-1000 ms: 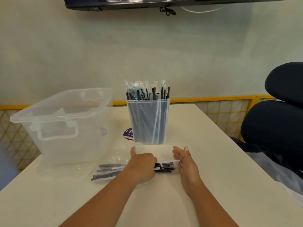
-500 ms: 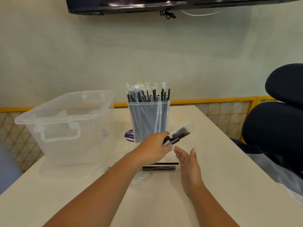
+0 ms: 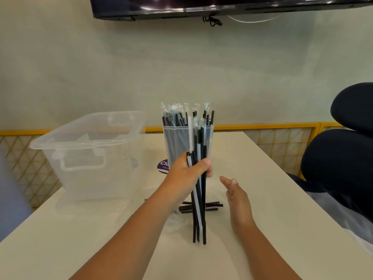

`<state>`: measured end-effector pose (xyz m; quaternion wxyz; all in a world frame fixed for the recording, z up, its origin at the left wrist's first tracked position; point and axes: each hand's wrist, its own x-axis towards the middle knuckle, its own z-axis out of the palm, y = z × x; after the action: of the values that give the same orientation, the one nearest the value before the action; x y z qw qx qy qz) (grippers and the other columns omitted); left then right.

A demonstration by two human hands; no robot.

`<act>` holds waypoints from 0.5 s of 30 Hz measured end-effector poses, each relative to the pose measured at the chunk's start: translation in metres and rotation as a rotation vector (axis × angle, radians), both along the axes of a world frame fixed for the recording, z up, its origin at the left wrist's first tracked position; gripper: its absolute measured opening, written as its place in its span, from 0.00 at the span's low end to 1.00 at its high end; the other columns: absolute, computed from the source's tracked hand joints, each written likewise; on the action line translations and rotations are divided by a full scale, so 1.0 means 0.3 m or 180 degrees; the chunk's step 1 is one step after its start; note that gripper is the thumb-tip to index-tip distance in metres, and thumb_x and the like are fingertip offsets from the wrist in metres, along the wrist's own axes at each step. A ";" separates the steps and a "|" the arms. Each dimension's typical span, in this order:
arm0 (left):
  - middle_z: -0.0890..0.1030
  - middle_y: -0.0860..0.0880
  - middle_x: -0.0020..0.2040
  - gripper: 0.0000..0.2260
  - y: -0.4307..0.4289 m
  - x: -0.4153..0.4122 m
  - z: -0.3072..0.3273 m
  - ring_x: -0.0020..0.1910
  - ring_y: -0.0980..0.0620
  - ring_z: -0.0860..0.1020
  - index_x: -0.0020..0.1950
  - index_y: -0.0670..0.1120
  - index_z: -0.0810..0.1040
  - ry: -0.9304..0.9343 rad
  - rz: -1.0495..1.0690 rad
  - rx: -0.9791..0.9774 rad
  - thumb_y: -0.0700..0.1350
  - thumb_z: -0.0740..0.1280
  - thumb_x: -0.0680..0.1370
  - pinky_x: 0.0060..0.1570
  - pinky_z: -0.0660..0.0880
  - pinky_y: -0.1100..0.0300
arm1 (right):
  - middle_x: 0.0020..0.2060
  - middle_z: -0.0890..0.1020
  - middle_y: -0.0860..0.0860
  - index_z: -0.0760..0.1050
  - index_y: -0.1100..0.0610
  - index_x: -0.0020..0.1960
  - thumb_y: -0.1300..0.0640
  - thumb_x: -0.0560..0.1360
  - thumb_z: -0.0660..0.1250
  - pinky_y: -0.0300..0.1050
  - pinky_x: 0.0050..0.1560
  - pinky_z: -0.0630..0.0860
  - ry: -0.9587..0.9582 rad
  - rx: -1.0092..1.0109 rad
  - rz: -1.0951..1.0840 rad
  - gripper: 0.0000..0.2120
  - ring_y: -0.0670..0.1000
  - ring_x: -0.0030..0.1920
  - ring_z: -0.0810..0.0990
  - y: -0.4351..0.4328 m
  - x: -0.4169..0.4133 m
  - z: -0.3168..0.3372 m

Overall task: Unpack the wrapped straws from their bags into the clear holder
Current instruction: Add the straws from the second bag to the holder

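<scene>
Clear lidless storage bin (image 3: 88, 154) far left on the white worktop (image 3: 262, 199), dark chair (image 3: 343, 162) at right, black screen (image 3: 222, 7) high on the far wall

A single wide-angle camera on the person's head looks forward and somewhat down across the table (image 3: 262, 199) toward the wall (image 3: 181, 67) behind it. It sits close over the near edge, so both forearms rise from the bottom of the frame. The left hand (image 3: 187, 170) with its straws (image 3: 198, 209) and the right hand (image 3: 236, 195) fall near the middle, the clear holder (image 3: 168, 138) just beyond. The view also takes in a clear bin (image 3: 84, 154) at left, a dark chair (image 3: 343, 158) at right and a screen (image 3: 222, 5) along the top.
</scene>
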<state>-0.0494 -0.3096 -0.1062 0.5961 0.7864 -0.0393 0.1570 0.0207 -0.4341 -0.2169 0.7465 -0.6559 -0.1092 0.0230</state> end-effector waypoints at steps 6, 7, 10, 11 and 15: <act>0.81 0.54 0.38 0.02 -0.027 -0.027 -0.144 0.41 0.58 0.81 0.47 0.51 0.77 0.0187 0.0300 -0.0281 0.44 0.68 0.75 0.45 0.76 0.65 | 0.57 0.80 0.44 0.74 0.49 0.61 0.35 0.66 0.56 0.18 0.46 0.66 -0.0584 -0.0153 0.0244 0.29 0.32 0.58 0.74 -0.019 -0.067 0.127; 0.81 0.53 0.39 0.03 -0.034 -0.027 -0.170 0.42 0.56 0.81 0.48 0.51 0.77 0.0211 0.0410 -0.0341 0.44 0.68 0.75 0.45 0.76 0.64 | 0.56 0.80 0.43 0.73 0.47 0.62 0.33 0.63 0.56 0.17 0.46 0.65 -0.0664 -0.0203 0.0377 0.32 0.29 0.55 0.74 -0.017 -0.078 0.153; 0.81 0.53 0.39 0.04 -0.053 -0.036 -0.187 0.42 0.54 0.81 0.51 0.49 0.77 0.0033 0.0476 -0.0420 0.44 0.67 0.76 0.43 0.77 0.64 | 0.57 0.78 0.40 0.70 0.43 0.64 0.34 0.60 0.62 0.24 0.55 0.70 -0.0947 -0.0581 0.0854 0.33 0.32 0.58 0.74 0.004 -0.103 0.232; 0.81 0.54 0.39 0.04 -0.058 -0.041 -0.173 0.42 0.56 0.81 0.51 0.50 0.77 -0.0108 0.0437 -0.0291 0.43 0.66 0.77 0.40 0.75 0.68 | 0.57 0.78 0.40 0.70 0.42 0.64 0.36 0.60 0.66 0.28 0.57 0.71 -0.1080 -0.0809 0.0974 0.33 0.35 0.59 0.75 0.016 -0.116 0.263; 0.71 0.61 0.37 0.11 -0.073 -0.040 -0.100 0.34 0.65 0.75 0.48 0.48 0.72 -0.0395 0.0414 -0.0151 0.32 0.62 0.76 0.33 0.71 0.77 | 0.43 0.79 0.38 0.70 0.38 0.48 0.49 0.62 0.78 0.26 0.41 0.74 -0.1341 -0.1407 0.0906 0.22 0.36 0.46 0.78 0.068 -0.149 0.386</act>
<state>-0.0615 -0.3315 -0.1362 0.5995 0.7618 -0.0213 0.2446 -0.0240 -0.4137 -0.1011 0.5365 -0.7705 -0.3441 0.0141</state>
